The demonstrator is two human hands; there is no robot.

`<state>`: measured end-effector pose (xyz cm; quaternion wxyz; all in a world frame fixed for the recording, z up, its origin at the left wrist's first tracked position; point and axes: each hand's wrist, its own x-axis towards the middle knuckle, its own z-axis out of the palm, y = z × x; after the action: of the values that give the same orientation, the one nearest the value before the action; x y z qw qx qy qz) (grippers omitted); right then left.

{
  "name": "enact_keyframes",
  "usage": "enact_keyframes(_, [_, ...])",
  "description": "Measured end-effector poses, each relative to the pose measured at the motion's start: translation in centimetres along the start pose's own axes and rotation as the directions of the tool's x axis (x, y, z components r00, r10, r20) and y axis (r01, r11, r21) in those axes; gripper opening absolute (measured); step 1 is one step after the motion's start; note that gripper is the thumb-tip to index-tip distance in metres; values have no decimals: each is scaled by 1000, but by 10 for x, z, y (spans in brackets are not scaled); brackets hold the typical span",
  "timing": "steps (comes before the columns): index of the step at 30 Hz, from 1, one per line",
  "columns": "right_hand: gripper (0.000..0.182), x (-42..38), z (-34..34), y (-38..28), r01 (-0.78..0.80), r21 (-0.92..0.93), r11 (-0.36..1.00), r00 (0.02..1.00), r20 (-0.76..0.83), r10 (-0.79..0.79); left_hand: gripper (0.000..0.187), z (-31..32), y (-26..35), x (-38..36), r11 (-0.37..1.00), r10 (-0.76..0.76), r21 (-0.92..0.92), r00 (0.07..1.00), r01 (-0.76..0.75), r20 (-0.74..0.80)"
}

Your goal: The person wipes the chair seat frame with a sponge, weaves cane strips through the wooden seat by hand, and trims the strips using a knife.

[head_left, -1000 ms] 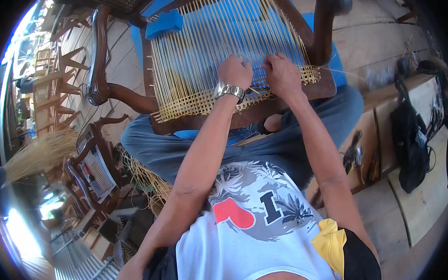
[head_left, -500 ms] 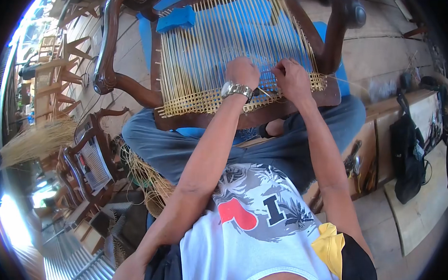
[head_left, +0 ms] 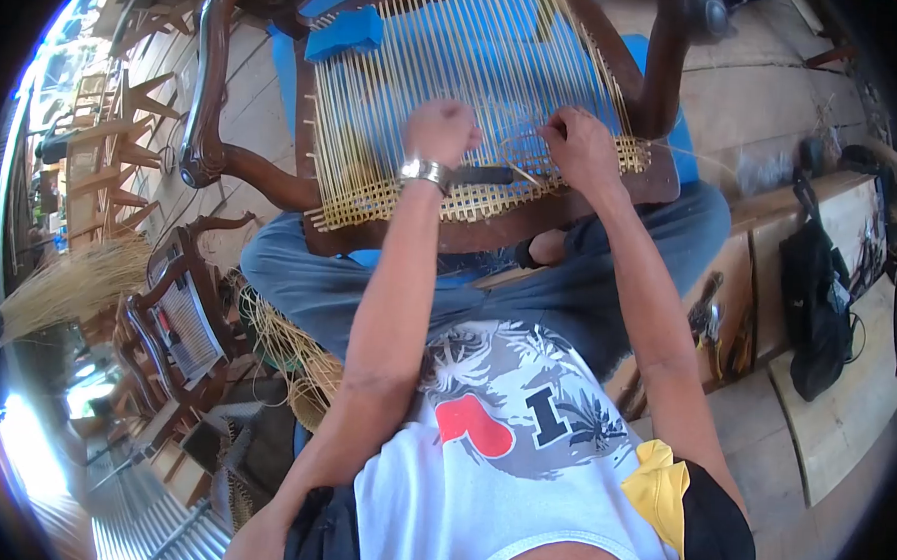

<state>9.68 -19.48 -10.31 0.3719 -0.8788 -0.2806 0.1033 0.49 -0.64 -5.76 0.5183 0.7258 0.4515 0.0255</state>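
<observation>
A brown wooden chair frame holds a seat of pale cane strands, with a band of close weave along the near edge. Over the middle strands, my left hand, with a metal watch at its wrist, is curled closed; what its fingers hold is hidden. To its right, my right hand pinches a thin cane strand near the woven band. A loose strand curves between the hands. Beside the watch, a dark-handled tool lies on the weave.
A blue block rests on the far left strands. Carved chair arms flank the seat. Cane bundles and another chair are at left. A black bag and wooden box with tools stand at right.
My left hand has moved left, away from my right hand, uncovering the dark-handled tool. My right hand stays almost in place, still pinching.
</observation>
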Motion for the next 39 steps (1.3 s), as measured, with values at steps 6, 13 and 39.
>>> enact_keyframes(6, [19,0,0,-4,-14,-9,1000,1000,15,14,21,7,-3,1,998,57,-41,994,-53,93])
enact_keyframes(13, [18,-1,-1,-2,25,-2,1000,1000,-5,-25,19,49,-30,20,739,403,604,914,-299,-41])
enact_keyframes(39, [18,19,-3,-1,90,-9,996,990,110,-88,24,37,-6,10,615,309,729,943,-299,125])
